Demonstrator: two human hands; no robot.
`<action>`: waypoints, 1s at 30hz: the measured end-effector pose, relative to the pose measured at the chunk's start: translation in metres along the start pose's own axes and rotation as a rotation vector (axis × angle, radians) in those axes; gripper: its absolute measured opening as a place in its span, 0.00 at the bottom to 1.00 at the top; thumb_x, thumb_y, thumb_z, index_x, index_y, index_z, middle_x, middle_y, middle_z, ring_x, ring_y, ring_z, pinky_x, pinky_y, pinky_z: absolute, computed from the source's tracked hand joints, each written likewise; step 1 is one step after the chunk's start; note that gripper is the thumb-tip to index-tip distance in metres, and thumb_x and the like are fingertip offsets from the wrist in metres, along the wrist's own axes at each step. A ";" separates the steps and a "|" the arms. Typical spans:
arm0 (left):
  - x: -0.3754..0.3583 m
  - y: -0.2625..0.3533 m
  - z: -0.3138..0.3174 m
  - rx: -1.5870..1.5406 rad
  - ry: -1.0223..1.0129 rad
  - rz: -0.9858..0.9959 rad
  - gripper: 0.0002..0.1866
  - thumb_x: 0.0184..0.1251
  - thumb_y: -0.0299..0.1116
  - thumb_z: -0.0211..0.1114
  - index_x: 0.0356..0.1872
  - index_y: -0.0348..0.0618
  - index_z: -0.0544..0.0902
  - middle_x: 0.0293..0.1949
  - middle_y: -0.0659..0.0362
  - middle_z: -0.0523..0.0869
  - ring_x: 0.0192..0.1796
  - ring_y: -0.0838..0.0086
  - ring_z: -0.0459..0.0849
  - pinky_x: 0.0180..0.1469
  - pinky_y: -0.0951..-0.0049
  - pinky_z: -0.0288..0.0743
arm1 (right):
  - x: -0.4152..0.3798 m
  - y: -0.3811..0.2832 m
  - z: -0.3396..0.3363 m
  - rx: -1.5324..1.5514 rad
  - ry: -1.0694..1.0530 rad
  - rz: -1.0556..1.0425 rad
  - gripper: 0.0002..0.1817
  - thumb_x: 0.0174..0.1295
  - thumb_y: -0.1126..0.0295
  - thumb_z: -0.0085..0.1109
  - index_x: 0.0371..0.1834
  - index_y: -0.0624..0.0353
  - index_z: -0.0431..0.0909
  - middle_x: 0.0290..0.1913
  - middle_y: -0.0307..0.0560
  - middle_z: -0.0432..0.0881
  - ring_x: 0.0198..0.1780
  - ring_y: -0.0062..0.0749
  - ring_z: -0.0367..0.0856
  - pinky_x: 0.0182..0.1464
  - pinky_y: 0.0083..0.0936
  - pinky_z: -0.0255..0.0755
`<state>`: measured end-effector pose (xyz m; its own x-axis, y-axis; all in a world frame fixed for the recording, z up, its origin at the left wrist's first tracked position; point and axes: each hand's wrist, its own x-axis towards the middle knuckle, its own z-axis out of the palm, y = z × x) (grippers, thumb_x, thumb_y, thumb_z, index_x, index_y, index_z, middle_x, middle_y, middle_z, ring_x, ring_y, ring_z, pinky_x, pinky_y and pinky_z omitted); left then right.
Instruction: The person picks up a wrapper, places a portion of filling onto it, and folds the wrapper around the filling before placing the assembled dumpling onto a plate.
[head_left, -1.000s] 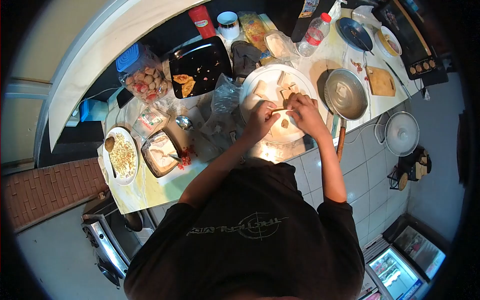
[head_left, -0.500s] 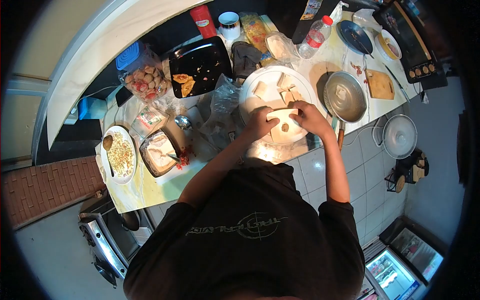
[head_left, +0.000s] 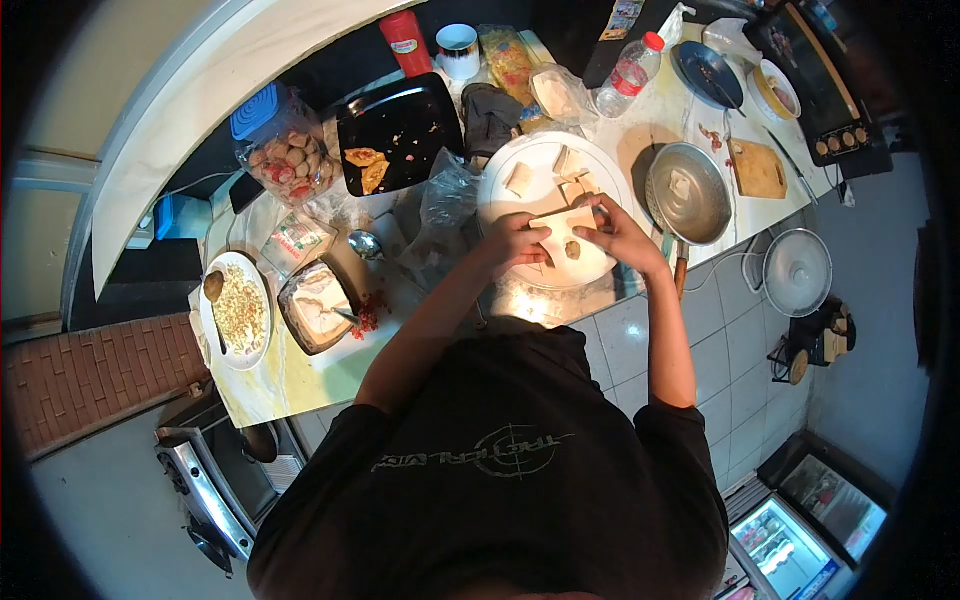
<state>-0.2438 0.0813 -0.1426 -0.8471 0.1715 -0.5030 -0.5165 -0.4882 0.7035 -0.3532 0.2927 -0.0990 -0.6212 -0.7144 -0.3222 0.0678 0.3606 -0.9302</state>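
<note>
My left hand (head_left: 514, 243) pinches the left edge of a pale, thin wrapper sheet (head_left: 556, 227), and my right hand (head_left: 622, 241) grips its right side. A small brown lump of filling (head_left: 573, 250) shows on the sheet's lower part. Beneath both hands is a large white plate (head_left: 500, 155). Several folded pale parcels lie toward its far side, among them one parcel (head_left: 519, 180) at the left and another parcel (head_left: 570, 162) at the back. The fingers cover parts of the sheet's edges.
To the right stands a frying pan (head_left: 700, 165) with something pale in it. On the left are a dark bowl (head_left: 318, 305), a plate of chopped food (head_left: 242, 312) and a spoon (head_left: 366, 243). A black tray (head_left: 400, 110) and a bottle (head_left: 630, 75) stand behind.
Both hands have shifted slightly, and the sheet now tilts with its right side higher. My right fingers have moved up around its right corner, while my left fingers reach further underneath.
</note>
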 end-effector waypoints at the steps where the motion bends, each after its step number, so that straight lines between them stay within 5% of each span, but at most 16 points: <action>1: -0.002 0.001 -0.001 -0.115 -0.035 -0.004 0.20 0.69 0.36 0.64 0.57 0.37 0.75 0.48 0.54 0.83 0.51 0.65 0.85 0.53 0.64 0.82 | -0.002 -0.003 0.002 -0.003 0.000 0.001 0.23 0.61 0.68 0.68 0.57 0.54 0.68 0.41 0.39 0.81 0.41 0.21 0.75 0.42 0.23 0.71; 3: -0.005 0.003 -0.003 -0.162 -0.029 0.013 0.21 0.70 0.38 0.63 0.59 0.38 0.74 0.50 0.54 0.82 0.54 0.65 0.84 0.56 0.63 0.79 | -0.008 -0.014 0.009 0.162 -0.063 -0.021 0.30 0.60 0.69 0.69 0.63 0.51 0.65 0.46 0.43 0.81 0.49 0.23 0.76 0.49 0.22 0.71; 7: -0.039 0.029 0.009 -0.327 -0.032 0.131 0.25 0.75 0.47 0.57 0.63 0.40 0.70 0.57 0.55 0.81 0.59 0.68 0.81 0.63 0.65 0.74 | -0.020 -0.062 0.031 0.353 -0.095 -0.040 0.39 0.56 0.76 0.71 0.68 0.50 0.60 0.52 0.44 0.80 0.52 0.21 0.76 0.43 0.21 0.74; 8: -0.052 0.039 0.013 -0.313 -0.027 0.151 0.33 0.77 0.58 0.45 0.66 0.39 0.67 0.61 0.53 0.79 0.61 0.68 0.79 0.67 0.65 0.69 | -0.021 -0.075 0.039 0.376 -0.082 -0.071 0.40 0.55 0.79 0.71 0.70 0.51 0.58 0.52 0.42 0.79 0.52 0.19 0.76 0.40 0.18 0.74; 9: -0.065 0.047 0.016 -0.312 -0.017 0.166 0.33 0.77 0.58 0.45 0.66 0.39 0.67 0.61 0.53 0.79 0.61 0.68 0.79 0.67 0.65 0.69 | -0.021 -0.089 0.044 0.372 -0.097 -0.080 0.40 0.55 0.79 0.71 0.70 0.51 0.58 0.52 0.42 0.79 0.52 0.19 0.76 0.40 0.18 0.74; 12: -0.103 0.065 0.019 -0.504 -0.077 0.303 0.45 0.74 0.68 0.25 0.70 0.36 0.64 0.64 0.50 0.76 0.64 0.63 0.77 0.70 0.60 0.65 | -0.013 -0.113 0.066 0.394 -0.054 -0.147 0.42 0.54 0.82 0.69 0.71 0.52 0.57 0.54 0.42 0.79 0.54 0.23 0.77 0.52 0.22 0.74; 20: -0.164 0.071 0.031 -0.656 -0.011 0.695 0.47 0.71 0.71 0.25 0.67 0.35 0.67 0.61 0.49 0.78 0.63 0.59 0.77 0.68 0.58 0.67 | 0.003 -0.155 0.136 0.408 -0.238 -0.269 0.38 0.56 0.84 0.67 0.68 0.55 0.59 0.59 0.46 0.76 0.57 0.25 0.76 0.59 0.23 0.71; 23: -0.176 0.064 0.018 -0.803 -0.002 0.666 0.47 0.70 0.73 0.27 0.68 0.40 0.66 0.63 0.49 0.77 0.64 0.57 0.77 0.65 0.53 0.70 | 0.002 -0.171 0.148 0.229 -0.192 -0.234 0.35 0.59 0.80 0.66 0.68 0.49 0.61 0.49 0.41 0.74 0.45 0.21 0.78 0.35 0.15 0.75; 24: -0.181 0.065 0.017 -0.818 -0.017 0.676 0.47 0.69 0.73 0.28 0.69 0.41 0.66 0.63 0.49 0.76 0.64 0.56 0.76 0.65 0.52 0.69 | 0.002 -0.171 0.154 0.181 -0.155 -0.292 0.35 0.60 0.78 0.66 0.68 0.47 0.62 0.45 0.39 0.71 0.38 0.18 0.77 0.24 0.13 0.68; 25: -0.184 0.065 0.017 -0.840 -0.036 0.691 0.47 0.69 0.74 0.28 0.69 0.43 0.66 0.64 0.49 0.75 0.65 0.56 0.75 0.66 0.51 0.68 | -0.003 -0.179 0.154 0.173 -0.178 -0.212 0.32 0.61 0.75 0.66 0.68 0.50 0.63 0.49 0.43 0.71 0.43 0.22 0.76 0.33 0.17 0.73; 27: -0.175 0.048 0.002 -1.142 -0.028 0.760 0.42 0.71 0.71 0.33 0.69 0.48 0.68 0.66 0.54 0.74 0.68 0.58 0.72 0.69 0.50 0.64 | 0.008 -0.163 0.160 -0.109 -0.086 -0.480 0.29 0.64 0.69 0.64 0.68 0.55 0.65 0.54 0.47 0.72 0.50 0.29 0.74 0.48 0.25 0.74; 30: -0.178 0.032 -0.010 -1.023 -0.066 0.889 0.37 0.73 0.67 0.37 0.66 0.50 0.71 0.65 0.57 0.75 0.67 0.60 0.72 0.70 0.50 0.63 | 0.000 -0.184 0.165 -0.319 -0.014 -0.487 0.27 0.69 0.60 0.58 0.67 0.59 0.66 0.61 0.51 0.71 0.57 0.36 0.72 0.60 0.33 0.67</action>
<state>-0.1080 0.0272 -0.0356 -0.8618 -0.5061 -0.0328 0.5028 -0.8611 0.0760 -0.2367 0.1276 0.0434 -0.5114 -0.8501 0.1255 -0.4632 0.1497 -0.8735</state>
